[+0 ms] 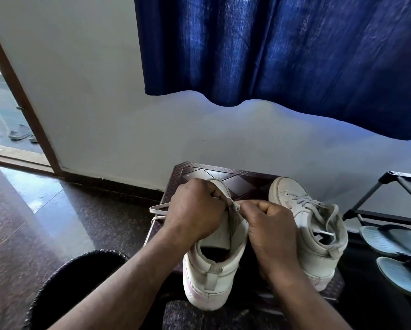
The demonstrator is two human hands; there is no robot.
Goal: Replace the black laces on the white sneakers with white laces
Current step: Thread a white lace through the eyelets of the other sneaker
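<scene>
Two white high-top sneakers stand on a dark patterned stool (225,173), toes pointing away from me. My left hand (195,210) and my right hand (268,225) meet over the tongue of the left sneaker (211,270), both with curled fingers pinching a white lace (236,206) near its upper eyelets. A loose loop of that white lace (158,208) trails off the stool's left side. The right sneaker (318,241) is laced in white, with loose ends lying over its collar. No black lace is in view.
A dark round bin or basket (75,277) sits low on the left by my forearm. A black shoe rack (390,198) and grey sandals (395,244) stand at the right. A blue curtain (283,55) hangs above, with an open doorway (6,115) at the left.
</scene>
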